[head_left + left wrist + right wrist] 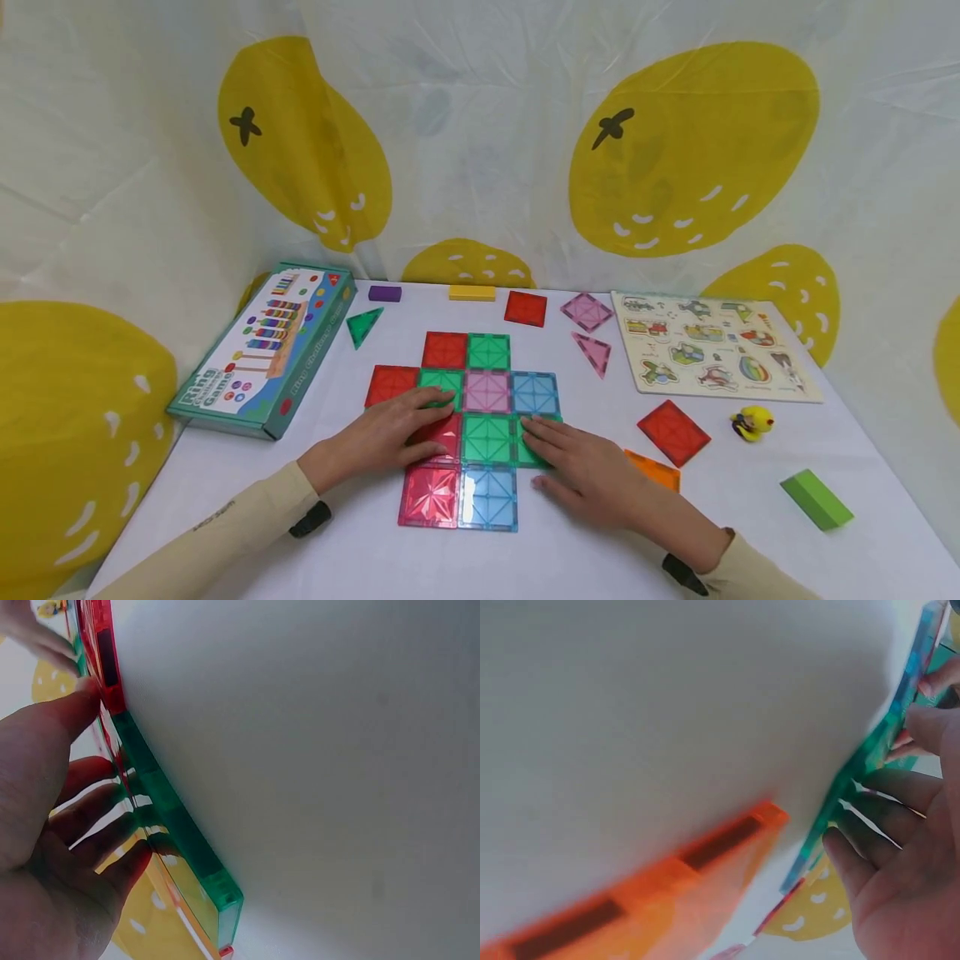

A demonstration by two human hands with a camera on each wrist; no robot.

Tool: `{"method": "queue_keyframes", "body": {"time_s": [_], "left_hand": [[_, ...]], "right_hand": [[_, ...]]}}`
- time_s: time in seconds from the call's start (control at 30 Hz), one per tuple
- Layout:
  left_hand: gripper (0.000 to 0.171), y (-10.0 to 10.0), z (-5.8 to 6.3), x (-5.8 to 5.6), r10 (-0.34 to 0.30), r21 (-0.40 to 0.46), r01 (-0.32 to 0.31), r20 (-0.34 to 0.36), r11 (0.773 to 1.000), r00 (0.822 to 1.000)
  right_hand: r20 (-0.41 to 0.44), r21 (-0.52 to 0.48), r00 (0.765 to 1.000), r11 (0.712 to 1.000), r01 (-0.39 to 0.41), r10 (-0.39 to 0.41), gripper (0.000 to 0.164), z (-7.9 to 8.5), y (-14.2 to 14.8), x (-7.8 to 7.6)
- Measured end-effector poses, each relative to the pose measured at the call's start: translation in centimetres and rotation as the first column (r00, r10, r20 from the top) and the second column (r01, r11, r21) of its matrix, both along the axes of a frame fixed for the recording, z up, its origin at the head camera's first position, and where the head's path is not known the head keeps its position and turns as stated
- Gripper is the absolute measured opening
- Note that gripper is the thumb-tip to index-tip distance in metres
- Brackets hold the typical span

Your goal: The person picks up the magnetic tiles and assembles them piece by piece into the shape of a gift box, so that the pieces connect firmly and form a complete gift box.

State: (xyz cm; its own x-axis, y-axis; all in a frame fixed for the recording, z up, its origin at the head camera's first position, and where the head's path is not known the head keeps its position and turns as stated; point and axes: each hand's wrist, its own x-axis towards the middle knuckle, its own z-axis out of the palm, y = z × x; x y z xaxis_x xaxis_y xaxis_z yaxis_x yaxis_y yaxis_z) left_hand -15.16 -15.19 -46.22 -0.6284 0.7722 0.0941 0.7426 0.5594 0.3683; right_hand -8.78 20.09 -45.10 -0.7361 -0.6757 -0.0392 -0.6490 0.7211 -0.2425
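Observation:
Flat magnetic tiles lie edge to edge in a block at the table's middle. My left hand (378,437) rests at its left side, fingers extended over a green tile (435,379) and thumb at a red tile (444,435). Opposite it, my right hand (592,471) lays its straightened fingers on a green tile (528,453), covering part of it. Between the hands are a pink tile (487,392) and another green tile (488,439). A red tile (429,496) and a light blue tile (488,498) form the near row. Neither hand grips anything.
An orange tile (656,472) lies partly hidden behind my right wrist. Farther right are a loose red tile (673,432), a rubber duck (752,423), a green block (817,500) and a picture puzzle board (712,346). A game box (266,346) sits at the left.

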Motion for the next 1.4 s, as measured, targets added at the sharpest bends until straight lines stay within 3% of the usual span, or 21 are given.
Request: {"method": "queue_keyframes", "body": {"time_s": [0.17,0.37,0.57,0.73,0.97,1.4], "left_hand": [[0.071,-0.1,-0.1,0.0,-0.009,-0.002,0.009,0.003,1.0,1.0],[0.071,-0.1,-0.1,-0.1,-0.001,-0.003,0.001,0.031,1.0,1.0],[0.071,0.1,0.1,-0.1,-0.004,-0.003,0.004,0.028,1.0,1.0],[0.07,0.0,0.2,0.0,-0.002,-0.013,0.002,0.037,1.0,0.999],[0.071,-0.2,0.0,0.0,0.008,-0.011,-0.008,0.054,1.0,0.999],[0.071,-0.1,-0.3,0.0,0.012,-0.016,-0.012,0.027,1.0,1.0]], "right_hand": [[-0.093,-0.077,0.996,0.997,-0.012,0.004,0.05,0.9,-0.9,-2.2],[-0.135,-0.157,0.99,0.987,0.021,-0.042,0.048,1.8,-2.9,-6.8],[-0.08,-0.124,0.993,0.989,0.082,-0.092,0.053,1.9,-4.8,-11.8],[0.025,-0.122,0.991,0.984,0.131,-0.129,0.06,1.6,-6.1,-14.6],[0.117,-0.156,0.979,0.971,0.182,-0.165,0.065,0.4,-7.4,-16.7],[0.065,-0.184,0.984,0.967,0.174,-0.165,0.06,-0.4,-9.5,-17.8]]}}
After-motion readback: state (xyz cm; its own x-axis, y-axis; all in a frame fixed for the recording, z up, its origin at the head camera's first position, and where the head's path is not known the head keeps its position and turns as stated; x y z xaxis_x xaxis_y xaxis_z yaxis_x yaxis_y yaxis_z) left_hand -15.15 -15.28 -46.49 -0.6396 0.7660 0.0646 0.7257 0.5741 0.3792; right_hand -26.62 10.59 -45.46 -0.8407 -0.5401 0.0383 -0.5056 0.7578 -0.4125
